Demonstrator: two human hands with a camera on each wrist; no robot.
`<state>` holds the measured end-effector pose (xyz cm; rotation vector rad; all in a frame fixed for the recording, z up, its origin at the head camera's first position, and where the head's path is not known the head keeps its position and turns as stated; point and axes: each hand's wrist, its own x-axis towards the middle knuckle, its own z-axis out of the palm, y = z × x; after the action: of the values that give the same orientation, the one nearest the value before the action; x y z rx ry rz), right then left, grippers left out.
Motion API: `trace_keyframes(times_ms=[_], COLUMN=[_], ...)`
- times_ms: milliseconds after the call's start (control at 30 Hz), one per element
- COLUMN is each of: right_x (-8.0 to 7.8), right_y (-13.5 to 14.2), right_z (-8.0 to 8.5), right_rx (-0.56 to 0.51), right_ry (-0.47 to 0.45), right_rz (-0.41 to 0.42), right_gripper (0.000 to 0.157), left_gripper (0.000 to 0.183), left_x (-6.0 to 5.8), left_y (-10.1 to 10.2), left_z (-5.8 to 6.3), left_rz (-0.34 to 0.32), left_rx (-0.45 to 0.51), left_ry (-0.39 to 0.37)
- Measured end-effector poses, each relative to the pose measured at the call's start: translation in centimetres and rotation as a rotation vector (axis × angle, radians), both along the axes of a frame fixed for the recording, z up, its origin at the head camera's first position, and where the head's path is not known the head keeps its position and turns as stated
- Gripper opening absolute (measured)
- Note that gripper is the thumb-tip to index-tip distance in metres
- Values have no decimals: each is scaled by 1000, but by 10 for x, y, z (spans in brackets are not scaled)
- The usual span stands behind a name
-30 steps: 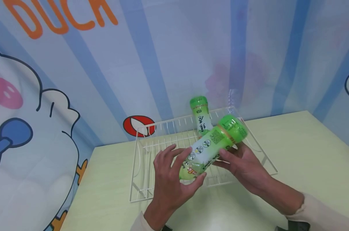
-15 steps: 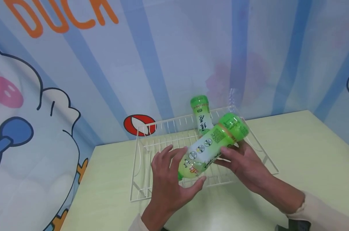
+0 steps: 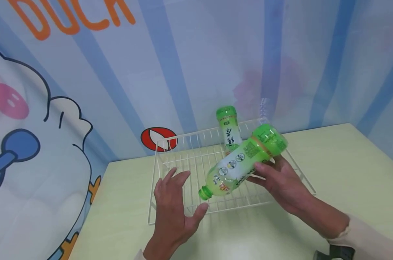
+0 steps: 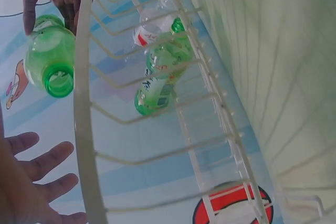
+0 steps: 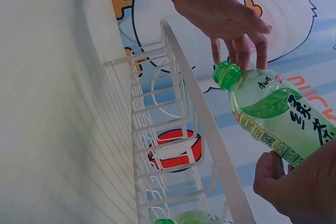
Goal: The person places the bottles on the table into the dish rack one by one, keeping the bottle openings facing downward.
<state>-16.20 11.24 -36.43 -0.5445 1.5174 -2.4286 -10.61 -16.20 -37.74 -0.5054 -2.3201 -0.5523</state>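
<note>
My right hand (image 3: 285, 186) holds a green tea bottle (image 3: 236, 168) near its wide green base, above the rack. The bottle lies slanted, its narrow green neck end (image 3: 205, 193) pointing down and left. My left hand (image 3: 171, 207) is beside that end with fingers spread and thumb out, apart from the bottle. In the left wrist view the left fingers (image 4: 50, 166) are extended with nothing between them. A second green tea bottle (image 3: 229, 126) leans in the white wire rack (image 3: 189, 159), base up. The held bottle hides part of it.
The rack stands on a pale table (image 3: 124, 202) against a blue striped backdrop (image 3: 209, 54). A clear plastic item with a red patch (image 4: 152, 30) lies near the second bottle in the left wrist view; its kind is unclear. Table surface extends on both sides of the rack.
My left hand has let go of the bottle's lower end and moved left, uncovering the green neck. The right hand and bottle have shifted slightly right.
</note>
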Motion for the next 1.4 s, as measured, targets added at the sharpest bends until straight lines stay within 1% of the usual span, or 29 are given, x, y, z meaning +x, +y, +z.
trace_keyframes(times_ms=[133,333,467,567,633,833,900,1033,1200,1267,1400], right_x=[-1,-3,-5,-8,-9,-11,-11,-12,-16,-19,-23], right_y=[0,1,4,7,8,10,10,8,0,-2,-4], right_z=[2,6,11,16,18,22,23,30,38,40,43], right_rx=[6,33,48,61,66,91,108,148,197,213,240], right_ry=[12,26,67,96,107,110,112,136,161,162,158], right_rz=[-10,-23,-21,-24,-27,-30,-29,-31,-27,-33,-53], right_gripper=[53,56,57,57,57,61,62,65,68,68,68], left_gripper=[67,65,66,66,67,80,83,83,83,84,87], left_x=[4,7,7,9,11,19,22,25,28,28,27], left_y=[-10,-35,-53,-62,-66,-74,-77,-82,-92,-95,-99], left_z=[-1,0,3,3,1,-6,-8,-13,-17,-18,-22], left_rz=[37,125,188,220,241,316,332,360,392,394,390], left_rx=[-5,-26,-45,-54,-68,-141,-160,-184,-184,-189,-207], left_ry=[-23,-8,4,-3,-28,-195,-229,-261,-271,-279,-338])
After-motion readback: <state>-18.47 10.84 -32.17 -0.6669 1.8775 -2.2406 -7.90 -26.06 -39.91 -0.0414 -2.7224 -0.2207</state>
